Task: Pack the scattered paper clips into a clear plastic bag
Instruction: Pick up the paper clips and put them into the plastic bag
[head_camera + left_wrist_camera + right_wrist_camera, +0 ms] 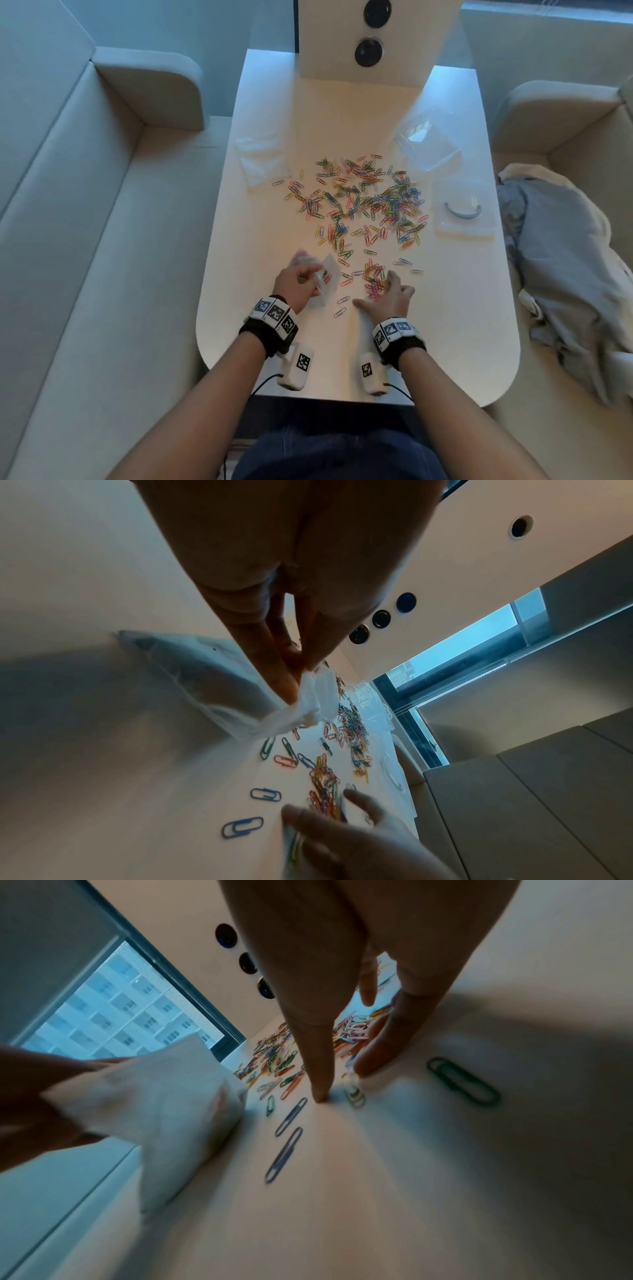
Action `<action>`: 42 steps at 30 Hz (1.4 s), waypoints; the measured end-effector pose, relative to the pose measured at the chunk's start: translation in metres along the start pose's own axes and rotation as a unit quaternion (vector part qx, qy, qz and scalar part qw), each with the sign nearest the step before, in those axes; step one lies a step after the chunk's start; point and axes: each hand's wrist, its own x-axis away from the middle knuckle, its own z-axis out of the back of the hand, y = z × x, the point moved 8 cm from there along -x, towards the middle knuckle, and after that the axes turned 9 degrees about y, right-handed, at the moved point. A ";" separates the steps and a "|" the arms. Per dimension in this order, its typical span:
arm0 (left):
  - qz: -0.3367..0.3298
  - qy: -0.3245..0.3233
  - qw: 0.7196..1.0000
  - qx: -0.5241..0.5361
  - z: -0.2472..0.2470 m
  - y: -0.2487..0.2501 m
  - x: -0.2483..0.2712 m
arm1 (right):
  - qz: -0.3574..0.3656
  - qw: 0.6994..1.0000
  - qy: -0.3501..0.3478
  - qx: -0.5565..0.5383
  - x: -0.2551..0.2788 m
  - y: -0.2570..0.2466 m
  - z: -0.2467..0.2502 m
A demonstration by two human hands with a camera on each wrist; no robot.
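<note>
With the left hand [297,281] pinching the clear bag [325,277] by its rim and the right hand [388,295] spread open, raking paper clips [375,279], that floppy mouth could sag and spill them

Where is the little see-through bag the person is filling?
In the head view the clear bag is pinched in the left hand, near the table's front edge, left of the small clip pile under the right hand.

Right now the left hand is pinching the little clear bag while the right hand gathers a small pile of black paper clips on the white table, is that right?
Not quite: the paper clips are not black but many colours, as the head view shows. The rest holds: the left hand pinches the clear bag, and the right hand gathers a small pile on the white table.
</note>
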 end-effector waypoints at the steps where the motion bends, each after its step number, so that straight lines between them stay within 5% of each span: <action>1: 0.005 0.002 1.000 0.001 0.002 -0.001 0.002 | 0.017 1.000 0.006 0.002 -0.006 -0.006 -0.001; 11: 0.020 0.006 1.000 -0.013 0.012 -0.011 0.008 | 0.177 0.982 0.051 0.048 -0.032 -0.035 0.009; 13: 0.020 0.004 1.000 -0.014 0.010 -0.011 0.008 | 0.138 0.989 0.049 0.032 -0.038 -0.029 0.016; 16: 0.026 0.001 1.000 -0.005 0.005 -0.009 0.011 | -0.050 0.994 0.017 -0.098 -0.046 0.003 0.023; 17: 0.030 0.001 1.000 -0.002 0.003 -0.008 0.012 | -0.116 0.973 -0.013 -0.202 -0.044 0.011 0.020; 20: 0.037 0.004 0.999 0.001 -0.001 -0.003 0.012 | -0.214 0.843 -0.112 -0.482 -0.022 -0.009 0.010; 23: 0.036 0.005 0.999 0.004 -0.008 0.002 0.010 | -0.205 0.786 -0.230 -0.536 0.007 -0.047 0.001; 27: -0.022 0.000 0.999 -0.032 -0.016 0.016 0.007 | -0.151 0.829 -0.319 -0.433 0.035 -0.072 -0.022; 32: -0.058 -0.011 0.995 -0.085 -0.025 0.023 0.007 | -0.076 0.930 -0.270 -0.236 0.015 -0.065 -0.033; 37: -0.009 0.018 0.998 -0.051 -0.016 0.031 0.005 | 0.001 0.956 -0.245 -0.159 0.011 -0.089 -0.012; 40: 0.016 0.026 0.999 -0.033 -0.004 0.039 0.004 | 0.160 0.964 -0.202 -0.065 0.012 -0.126 0.001; 42: 0.030 0.031 0.999 -0.012 0.003 0.041 0.002 | 0.246 0.942 -0.225 0.028 0.021 -0.150 -0.007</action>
